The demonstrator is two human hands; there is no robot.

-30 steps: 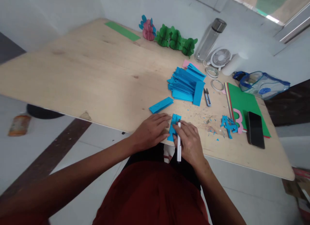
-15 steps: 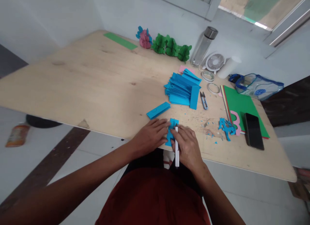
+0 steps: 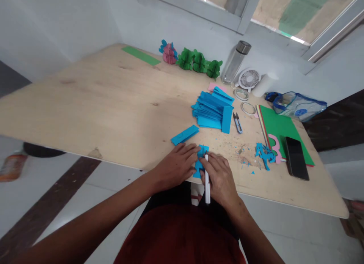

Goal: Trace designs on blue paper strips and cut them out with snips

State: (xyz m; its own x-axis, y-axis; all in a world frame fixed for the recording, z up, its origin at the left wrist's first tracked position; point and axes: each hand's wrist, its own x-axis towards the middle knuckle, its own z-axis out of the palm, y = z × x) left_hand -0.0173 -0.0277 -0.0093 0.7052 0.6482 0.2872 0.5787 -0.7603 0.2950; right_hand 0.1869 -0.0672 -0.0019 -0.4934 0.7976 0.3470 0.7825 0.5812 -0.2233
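A small strip of blue paper (image 3: 198, 172) lies at the table's front edge between my hands. My left hand (image 3: 179, 163) rests flat with its fingers stretched out, the fingertips on the strip's left side. A white pen (image 3: 207, 184) is pinched in my right hand (image 3: 220, 176), its dark tip pointing away from me over the strip. The fingers of that hand partly cover the paper's right side. Just beyond my left hand lies a folded blue paper strip (image 3: 184, 135) with a curved line drawn on it.
Farther back sits a pile of folded blue paper (image 3: 212, 108) beside thread snips (image 3: 237, 123). To the right are blue paper scraps (image 3: 265, 154), a phone (image 3: 296, 157) and green paper sheets (image 3: 277, 123). Green paper ornaments (image 3: 198, 62), a bottle (image 3: 236, 63) and a fan (image 3: 249, 79) line the wall.
The camera view has tilted slightly, so the table appears lower. Both hands keep nearly the same place on the paper, and the pen stays in my right hand.
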